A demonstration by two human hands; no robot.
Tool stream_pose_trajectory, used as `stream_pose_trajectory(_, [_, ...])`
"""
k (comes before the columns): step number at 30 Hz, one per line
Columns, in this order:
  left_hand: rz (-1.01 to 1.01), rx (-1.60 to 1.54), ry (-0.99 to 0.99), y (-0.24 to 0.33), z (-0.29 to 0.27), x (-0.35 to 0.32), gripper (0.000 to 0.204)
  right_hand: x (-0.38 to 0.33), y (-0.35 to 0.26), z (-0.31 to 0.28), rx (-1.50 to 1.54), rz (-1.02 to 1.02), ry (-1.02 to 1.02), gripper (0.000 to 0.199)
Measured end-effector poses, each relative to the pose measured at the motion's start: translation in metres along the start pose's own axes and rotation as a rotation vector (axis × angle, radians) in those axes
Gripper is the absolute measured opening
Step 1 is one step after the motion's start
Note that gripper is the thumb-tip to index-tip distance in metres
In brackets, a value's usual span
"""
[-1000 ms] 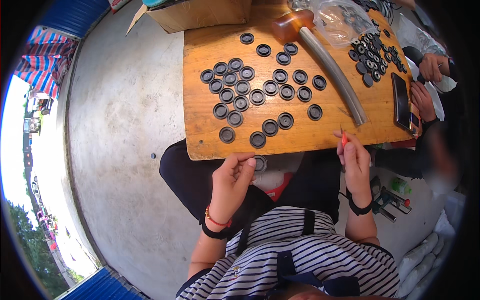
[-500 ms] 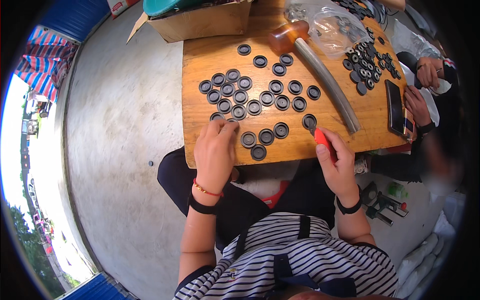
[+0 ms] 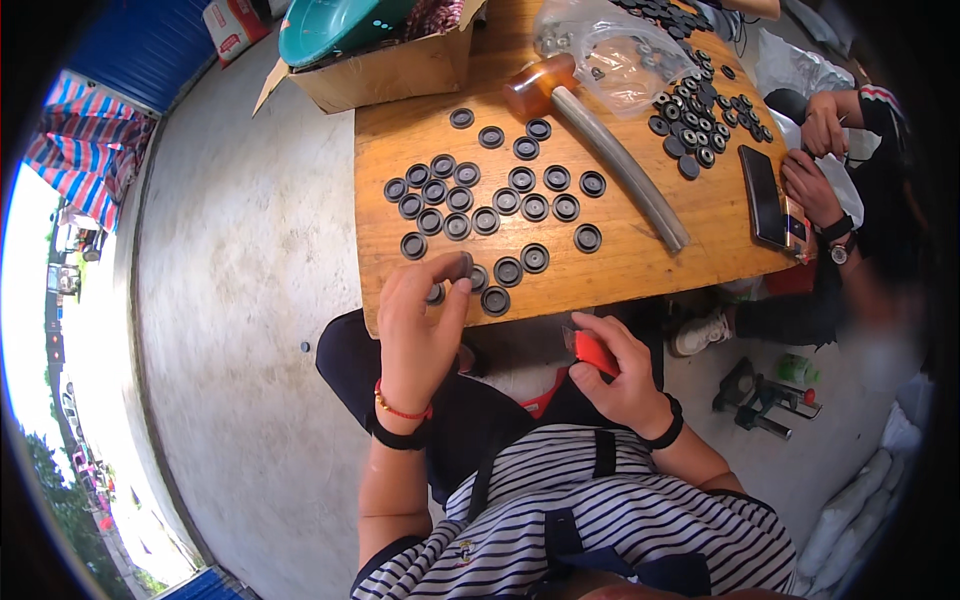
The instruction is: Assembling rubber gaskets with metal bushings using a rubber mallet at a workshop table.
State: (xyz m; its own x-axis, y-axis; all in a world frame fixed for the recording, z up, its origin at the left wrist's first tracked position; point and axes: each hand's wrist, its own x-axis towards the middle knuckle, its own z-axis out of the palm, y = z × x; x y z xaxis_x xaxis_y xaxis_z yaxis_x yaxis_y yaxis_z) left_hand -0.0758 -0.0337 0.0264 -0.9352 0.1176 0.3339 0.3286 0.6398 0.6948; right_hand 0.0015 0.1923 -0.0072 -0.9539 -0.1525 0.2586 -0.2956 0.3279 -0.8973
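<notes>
Near the table's front edge, my left hand [image 3: 415, 315] pinches a black round disc [image 3: 461, 266] between thumb and fingertips, raised on its edge. Right beside and partly behind those fingers lie other discs, one of them a ringed black disc [image 3: 495, 300]. My right hand [image 3: 622, 380] is closed around a red-handled knife [image 3: 596, 353], held just off the table's front edge with its short blade pointing up and left. Several ringed black discs [image 3: 485, 220] are spread flat over the wooden table [image 3: 640, 270] in loose groups beyond both hands.
A mallet [image 3: 625, 165] with an amber head lies across the table. Past it are a clear plastic bag [image 3: 640, 65], a pile of discs [image 3: 690, 125] and a dark phone [image 3: 763, 195]. A cardboard box [image 3: 385, 75] stands at the far left. Another person's hands [image 3: 815, 180] are at the right.
My right hand has drawn the knife back from a disc, off the table edge and leftward. My left hand now has a disc lifted in its fingers. The view has shifted slightly.
</notes>
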Motion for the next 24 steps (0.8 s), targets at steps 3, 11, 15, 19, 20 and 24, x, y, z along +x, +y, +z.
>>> stream_pose_trajectory(3, [-0.271,-0.572,-0.226,0.017,0.016,-0.045,0.029,-0.004,-0.004,0.016,0.006,-0.068,-0.008,0.057])
stream_pose_trajectory(11, [-0.673,-1.218,-0.19,0.022,0.044,-0.097,0.031,-0.011,0.002,0.023,0.121,-0.003,-0.072,0.043])
stream_pose_trajectory(15, [-0.729,-1.247,-0.298,0.018,0.043,-0.095,0.027,-0.013,0.006,0.018,0.257,0.097,-0.144,0.039])
stream_pose_trajectory(19, [-0.799,-1.22,-0.335,0.018,0.038,-0.089,0.014,-0.008,0.007,0.017,0.208,0.02,-0.054,0.044])
stream_pose_trajectory(20, [-0.816,-1.239,-0.3,0.019,0.037,-0.086,0.011,-0.009,0.01,0.015,0.208,0.034,-0.055,0.044])
stream_pose_trajectory(24, [-0.839,-1.277,-0.22,0.021,0.034,-0.083,0.007,-0.013,0.024,0.004,0.237,-0.023,-0.147,0.055])
